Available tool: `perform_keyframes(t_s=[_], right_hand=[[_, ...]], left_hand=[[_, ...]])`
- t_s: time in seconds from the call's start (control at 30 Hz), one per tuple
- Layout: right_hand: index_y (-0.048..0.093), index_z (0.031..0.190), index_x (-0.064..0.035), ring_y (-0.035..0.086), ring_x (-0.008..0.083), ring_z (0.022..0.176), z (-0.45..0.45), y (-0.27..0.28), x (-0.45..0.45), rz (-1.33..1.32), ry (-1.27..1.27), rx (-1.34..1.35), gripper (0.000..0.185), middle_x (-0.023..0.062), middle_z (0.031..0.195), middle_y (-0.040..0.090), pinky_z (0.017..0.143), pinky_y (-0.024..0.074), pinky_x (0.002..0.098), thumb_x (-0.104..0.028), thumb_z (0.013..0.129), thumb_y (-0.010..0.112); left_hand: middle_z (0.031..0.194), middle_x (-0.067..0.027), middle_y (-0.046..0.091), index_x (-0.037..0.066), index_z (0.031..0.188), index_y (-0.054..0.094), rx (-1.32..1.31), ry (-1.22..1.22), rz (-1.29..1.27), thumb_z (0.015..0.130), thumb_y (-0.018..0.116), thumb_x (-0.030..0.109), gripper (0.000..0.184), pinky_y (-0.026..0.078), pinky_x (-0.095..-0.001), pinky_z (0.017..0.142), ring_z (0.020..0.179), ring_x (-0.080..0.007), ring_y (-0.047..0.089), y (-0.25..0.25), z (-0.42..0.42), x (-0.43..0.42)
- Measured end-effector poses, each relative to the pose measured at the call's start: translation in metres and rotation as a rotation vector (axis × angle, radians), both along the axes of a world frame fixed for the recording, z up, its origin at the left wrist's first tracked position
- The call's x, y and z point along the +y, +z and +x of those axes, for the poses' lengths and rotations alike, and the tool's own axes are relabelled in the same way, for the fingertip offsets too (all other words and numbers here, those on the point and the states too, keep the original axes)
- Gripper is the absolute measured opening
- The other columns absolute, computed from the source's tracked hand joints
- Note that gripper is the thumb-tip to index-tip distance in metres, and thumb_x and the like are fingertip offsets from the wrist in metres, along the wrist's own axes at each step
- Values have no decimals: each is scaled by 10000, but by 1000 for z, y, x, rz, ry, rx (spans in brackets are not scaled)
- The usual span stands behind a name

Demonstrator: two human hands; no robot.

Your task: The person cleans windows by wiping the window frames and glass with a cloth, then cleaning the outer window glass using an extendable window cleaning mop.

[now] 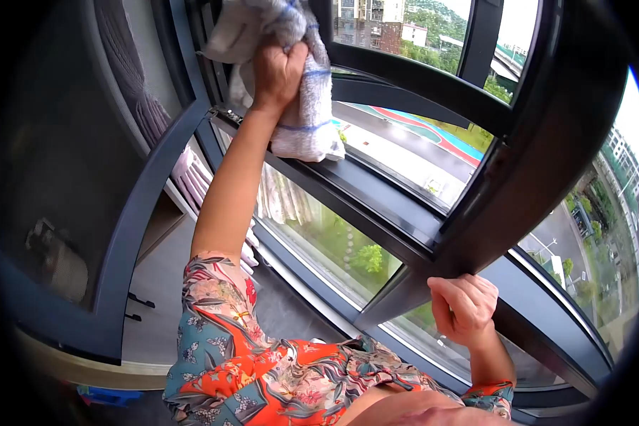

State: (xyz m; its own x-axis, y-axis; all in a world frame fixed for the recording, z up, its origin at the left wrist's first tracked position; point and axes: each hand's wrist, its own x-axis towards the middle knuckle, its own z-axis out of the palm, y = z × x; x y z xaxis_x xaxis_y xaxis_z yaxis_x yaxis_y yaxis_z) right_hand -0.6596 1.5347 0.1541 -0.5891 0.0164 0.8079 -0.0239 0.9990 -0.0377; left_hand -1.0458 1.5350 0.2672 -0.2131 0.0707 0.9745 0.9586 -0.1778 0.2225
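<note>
My left hand (280, 77) is raised at the top, its fingers closed around a bunched white towel (311, 117) with blue stripes. The towel hangs down beside the wrist, and its lower end is against the dark sill rail (376, 192) of the window opening. Lower right, my right hand (465, 307) is curled against the dark window frame (500, 245), where the upright post meets the lower rail. Its fingertips are partly hidden, bent over the frame's edge.
A dark-framed panel (113, 263) stands swung inward at the left. Behind it hang gathered curtains (149, 117), and a grey cabinet with black handles (140, 302) stands below. Lower glass panes (319, 234) lie under the rail. Outside, far below, are a road and a coloured path (433, 135).
</note>
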Motion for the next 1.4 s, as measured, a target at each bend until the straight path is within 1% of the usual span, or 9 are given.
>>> perform_keyframes(t_s=[0.13,0.27,0.6,0.73,0.93,1.17,1.2,1.33,1.4], right_hand=[[623,812,-29,536,168,483,5,3,-6,-26,-21,-18,278,45,639,605,441,386,249,60,550,612],[616,794,-18,548,182,500,10,6,-19,-85,-67,-42,286,59,640,603,466,412,248,75,526,584],[617,811,-29,551,181,496,31,-18,-16,-8,-99,41,284,53,632,599,460,413,246,48,540,587],[621,819,-32,545,166,479,46,-6,-25,51,-63,101,275,52,632,607,435,387,239,46,556,614],[622,807,-35,531,148,459,-2,15,8,59,-2,105,245,33,616,598,413,355,242,40,574,619],[610,792,-27,518,188,444,-50,51,33,-41,124,23,195,59,566,557,422,362,282,69,623,595],[609,798,-30,519,187,448,-56,46,38,-62,159,-5,199,57,568,556,425,363,285,68,625,596],[608,798,-36,521,186,452,-50,34,43,-68,134,-30,203,51,566,556,429,359,283,65,622,600],[613,816,-49,497,166,451,-40,19,31,-33,96,-6,215,28,577,549,428,338,277,30,617,620]], left_hand=[[720,-154,574,58,745,576,809,362,130,742,584,132,75,455,-431,553,644,-344,576,28,-47,14],[691,-146,562,109,814,568,878,393,-56,766,583,201,105,462,-417,536,639,-334,583,39,-145,9],[743,-195,627,126,758,611,-103,315,-411,795,508,446,339,504,-430,663,743,-350,626,46,-294,26],[757,-166,625,160,781,590,411,653,-415,819,513,288,154,490,-456,647,734,-331,625,53,-248,31],[745,-163,578,170,830,571,259,640,-123,784,569,241,85,458,-451,602,712,-342,575,26,-122,46],[968,-172,612,-30,965,607,-759,-475,222,835,501,374,438,477,-367,693,827,-268,603,46,-38,24],[969,-144,624,-10,1034,597,-909,-187,8,868,425,417,490,508,-349,655,774,-239,623,43,-90,15],[949,-199,621,-36,1010,594,-757,-641,303,873,381,438,537,553,-349,661,783,-233,645,86,-85,-9],[849,-192,641,-53,902,624,-573,-392,215,861,405,384,490,533,-363,644,803,-255,646,112,-67,-4]])
